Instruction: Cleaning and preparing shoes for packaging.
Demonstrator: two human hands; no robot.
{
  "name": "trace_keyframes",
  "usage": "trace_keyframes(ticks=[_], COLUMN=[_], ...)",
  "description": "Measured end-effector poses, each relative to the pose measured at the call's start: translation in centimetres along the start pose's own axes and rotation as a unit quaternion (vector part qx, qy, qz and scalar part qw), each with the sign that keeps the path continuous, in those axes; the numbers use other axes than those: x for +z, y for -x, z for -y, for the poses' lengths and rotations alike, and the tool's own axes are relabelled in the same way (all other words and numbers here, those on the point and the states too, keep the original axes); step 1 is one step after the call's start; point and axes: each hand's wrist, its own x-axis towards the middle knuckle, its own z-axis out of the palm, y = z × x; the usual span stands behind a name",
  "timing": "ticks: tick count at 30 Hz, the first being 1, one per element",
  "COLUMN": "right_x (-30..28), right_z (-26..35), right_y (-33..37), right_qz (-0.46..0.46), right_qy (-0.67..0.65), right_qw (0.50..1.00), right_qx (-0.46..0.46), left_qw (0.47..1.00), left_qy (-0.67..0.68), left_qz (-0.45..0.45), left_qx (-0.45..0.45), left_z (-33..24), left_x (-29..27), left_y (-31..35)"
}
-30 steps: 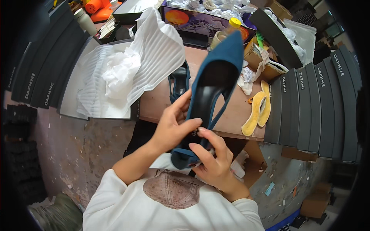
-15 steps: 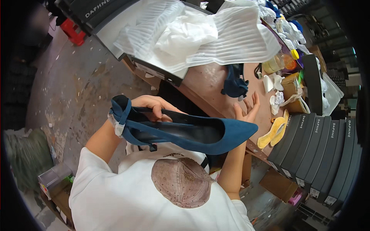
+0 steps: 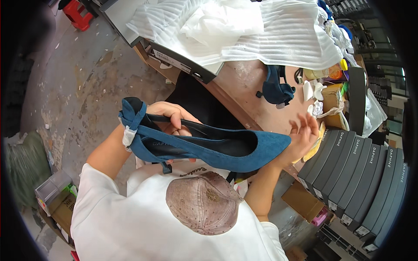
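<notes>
There is one left hand (image 3: 167, 114) and one right hand (image 3: 303, 137). Of two shoes, one blue shoe (image 3: 217, 162) is in the left hand, and the other shoe (image 3: 278, 85) is near the front edge of the desk (image 3: 246, 87). One open box (image 3: 209, 73) sits at that edge too. At least five dark boxes (image 3: 344, 174) stand by the right edge. One red stool (image 3: 77, 15) is on the floor (image 3: 78, 78).
</notes>
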Motion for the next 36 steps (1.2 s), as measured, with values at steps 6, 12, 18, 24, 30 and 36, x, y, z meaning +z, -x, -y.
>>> trace_keyframes(ticks=[6,12,18,24,30,36], right_x=[-1.7,-1.2,1.1,1.0,1.0,1.1], right_z=[2.3,1.4,3.4,4.3,5.0,5.3], right_y=[3.6,5.7,8.4,9.5,9.4,9.7], right_qz=[0.35,0.354,0.318,0.298,0.308,0.324], right_qy=[-0.214,-0.301,-0.327,-0.368,-0.414,-0.365], right_qw=[0.89,0.855,0.838,0.807,0.78,0.808], right_qx=[0.197,0.23,0.3,0.353,0.354,0.33], left_qw=[1.0,0.982,0.893,0.854,0.86,0.792], left_qy=[-0.022,-0.161,-0.444,-0.516,-0.508,-0.594], left_qz=[0.013,0.054,-0.024,-0.04,-0.047,-0.06], left_qx=[0.0,-0.082,-0.07,-0.055,-0.013,0.127], left_z=[-0.8,-2.4,-4.0,-4.1,-3.0,-2.4], left_x=[0.7,0.4,4.5,5.8,6.6,7.2], left_y=[-0.4,-1.5,-1.4,0.0,0.1,-0.3])
